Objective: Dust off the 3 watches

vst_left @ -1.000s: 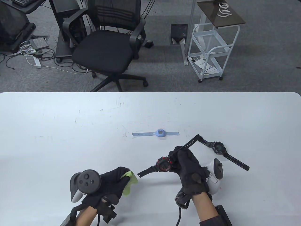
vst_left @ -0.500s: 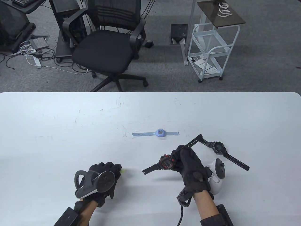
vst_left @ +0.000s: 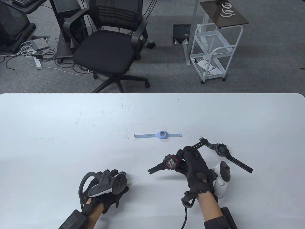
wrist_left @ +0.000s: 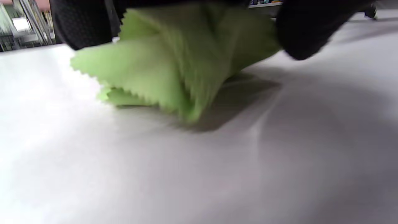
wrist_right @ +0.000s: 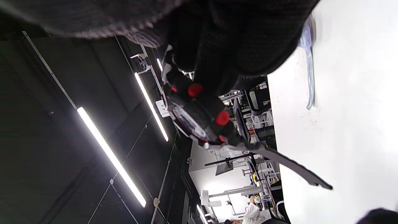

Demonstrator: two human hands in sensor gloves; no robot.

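Red watch (vst_left: 170,163): held up off the bench (vst_left: 71,133) by the right hand (vst_left: 194,170), whose fingers curl round the strap just right of the case; face turned up.
Long axis: strap runs low-left to high-right, the free end (vst_left: 152,169) pointing toward the left hand.
Cloth (wrist_left: 174,65): green, bunched under the left hand (vst_left: 107,188), pinched between its fingers (wrist_left: 306,34) and pressed low against the bench.
Key relation: the watch lies to the right of the cloth hand and a little farther out, near but apart, with bare bench between.
Nearer hand: the right already has the watch; I'd say the left must lift the cloth and bring it right to the face.
Black watch (vst_left: 221,150): flat on the bench just beyond the right hand.
Blue watch (vst_left: 162,135): flat mid-bench, strap left to right, farther out.
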